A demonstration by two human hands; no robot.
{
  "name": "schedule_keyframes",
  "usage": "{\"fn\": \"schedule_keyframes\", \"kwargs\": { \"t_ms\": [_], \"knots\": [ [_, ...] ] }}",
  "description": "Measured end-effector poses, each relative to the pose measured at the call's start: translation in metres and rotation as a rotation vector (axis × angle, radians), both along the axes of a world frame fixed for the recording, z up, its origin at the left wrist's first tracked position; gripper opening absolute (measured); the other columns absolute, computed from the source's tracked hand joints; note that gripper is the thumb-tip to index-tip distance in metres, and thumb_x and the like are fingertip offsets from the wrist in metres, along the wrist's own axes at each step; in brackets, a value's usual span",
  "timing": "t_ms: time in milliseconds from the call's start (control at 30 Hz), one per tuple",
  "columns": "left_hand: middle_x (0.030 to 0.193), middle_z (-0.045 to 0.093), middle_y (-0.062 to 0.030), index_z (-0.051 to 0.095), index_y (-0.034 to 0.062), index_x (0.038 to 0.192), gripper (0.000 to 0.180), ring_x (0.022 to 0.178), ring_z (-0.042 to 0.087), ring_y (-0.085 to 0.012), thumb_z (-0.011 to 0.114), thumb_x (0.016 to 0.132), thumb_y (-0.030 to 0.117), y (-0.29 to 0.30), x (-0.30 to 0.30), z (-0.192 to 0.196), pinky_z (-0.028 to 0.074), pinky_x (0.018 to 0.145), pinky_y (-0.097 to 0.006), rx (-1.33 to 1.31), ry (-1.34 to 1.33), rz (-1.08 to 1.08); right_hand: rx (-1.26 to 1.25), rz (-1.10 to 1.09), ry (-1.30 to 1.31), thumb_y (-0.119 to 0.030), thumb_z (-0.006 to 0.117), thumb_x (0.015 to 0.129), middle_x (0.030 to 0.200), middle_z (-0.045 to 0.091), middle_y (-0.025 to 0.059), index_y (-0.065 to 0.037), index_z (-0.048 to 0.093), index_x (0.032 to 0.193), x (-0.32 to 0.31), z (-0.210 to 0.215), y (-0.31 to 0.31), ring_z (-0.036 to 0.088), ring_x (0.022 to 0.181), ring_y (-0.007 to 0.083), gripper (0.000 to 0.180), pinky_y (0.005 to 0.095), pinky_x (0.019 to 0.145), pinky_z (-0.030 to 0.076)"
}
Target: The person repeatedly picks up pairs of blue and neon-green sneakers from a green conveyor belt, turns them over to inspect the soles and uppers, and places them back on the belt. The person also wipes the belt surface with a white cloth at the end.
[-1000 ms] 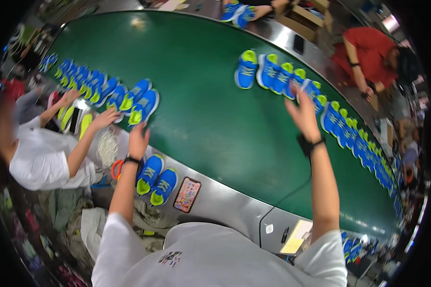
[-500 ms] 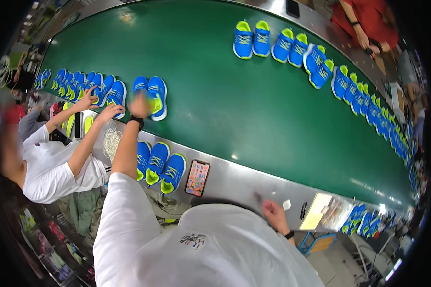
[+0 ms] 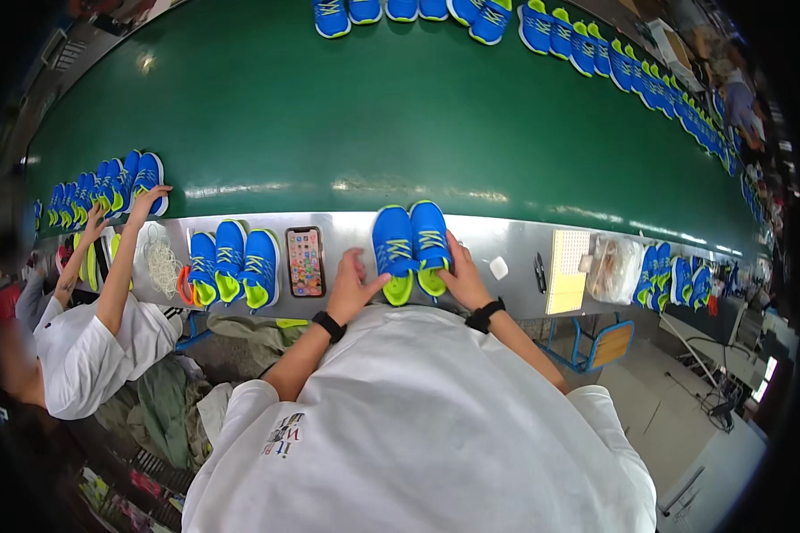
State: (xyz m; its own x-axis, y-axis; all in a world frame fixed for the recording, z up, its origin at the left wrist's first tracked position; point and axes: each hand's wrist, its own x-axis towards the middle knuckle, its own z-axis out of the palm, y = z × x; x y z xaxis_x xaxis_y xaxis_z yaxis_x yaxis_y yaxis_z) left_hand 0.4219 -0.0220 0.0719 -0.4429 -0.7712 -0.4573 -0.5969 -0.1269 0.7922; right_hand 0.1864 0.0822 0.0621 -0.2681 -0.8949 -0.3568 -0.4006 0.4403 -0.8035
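Note:
A pair of blue shoes with lime-green linings stands side by side on the steel ledge before me, toes pointing away. My left hand (image 3: 351, 286) is beside the left shoe (image 3: 393, 242), fingers spread, with its thumb reaching toward the heel. On the other side, my right hand (image 3: 464, 274) grips the right shoe (image 3: 429, 238) near its opening, thumb at the collar and fingers along the outer side. Yellowish laces cross both uppers. Left of the pair lie a phone (image 3: 306, 262) with a lit screen and three matching shoes (image 3: 230, 250).
A green belt (image 3: 329, 124) runs beyond the steel ledge, with rows of blue shoes (image 3: 587, 51) along its far side. At left, a co-worker's hand (image 3: 154, 197) touches a shoe. White cord (image 3: 162, 266), a pen (image 3: 540, 272), a yellow pad (image 3: 567, 274) and a plastic bag (image 3: 615, 271) lie on the ledge.
My left hand has come back from the belt at left, and a pair of shoes now stands before me. My right hand has moved onto the right shoe. The view has turned.

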Motion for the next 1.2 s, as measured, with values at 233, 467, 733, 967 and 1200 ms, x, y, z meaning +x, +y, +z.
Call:
{"fn": "schedule_keyframes", "kwargs": {
  "t_ms": [233,467,733,967,1200],
  "knots": [
    [0.107,0.054,-0.0131,0.028,-0.0003,0.139,0.073,0.092,0.057,-0.0198,0.068,0.081,0.017,0.017,0.001,-0.05,0.049,0.079,-0.032,0.07,0.268,-0.063,0.018,-0.167,-0.139,-0.006,0.061,0.08,0.112,0.053,0.0139,-0.009,0.033,0.141,0.005,-0.016,0.01,0.056,0.094,0.0205,0.067,0.0304,0.085,0.045],
    [0.129,0.048,-0.0054,0.03,0.0041,0.141,0.051,0.115,0.048,-0.0149,0.044,0.092,0.006,-0.004,-0.019,0.045,0.038,0.098,-0.029,0.468,0.57,0.047,-0.112,-0.432,-0.925,-0.008,0.043,0.093,0.118,0.057,0.0035,-0.004,0.042,0.134,-0.007,0.045,0.01,0.055,0.104,0.013,0.041,0.0271,0.09,0.044],
    [0.136,0.041,-0.0082,0.025,0.0065,0.142,0.058,0.123,0.043,-0.0184,0.049,0.09,0.006,-0.017,-0.04,0.129,0.035,0.102,-0.031,0.503,0.889,0.266,-0.363,-0.462,-1.116,-0.009,0.046,0.09,0.137,0.041,0.0084,-0.01,0.028,0.143,-0.001,0.115,-0.013,0.044,0.122,0.0176,0.056,0.0319,0.102,0.037],
    [0.115,0.04,-0.0129,0.046,0.008,0.121,0.069,0.11,0.042,-0.0265,0.073,0.058,0.0,-0.034,-0.04,0.158,0.037,0.097,-0.036,-0.866,0.352,0.035,-0.762,-0.164,0.34,-0.001,0.069,0.06,0.123,0.041,0.0161,-0.013,0.053,0.128,-0.015,0.149,-0.031,0.045,0.11,0.033,0.071,0.0393,0.092,0.041],
    [0.109,0.049,-0.008,0.032,0.0094,0.13,0.065,0.095,0.051,-0.014,0.069,0.078,0.013,-0.032,-0.045,0.176,0.044,0.082,-0.028,0.133,0.639,0.288,-0.43,-0.295,-0.259,-0.015,0.07,0.075,0.099,0.055,0.0101,-0.008,0.047,0.129,-0.003,0.175,-0.049,0.055,0.086,0.0186,0.059,0.0296,0.072,0.046]
  ]
}}
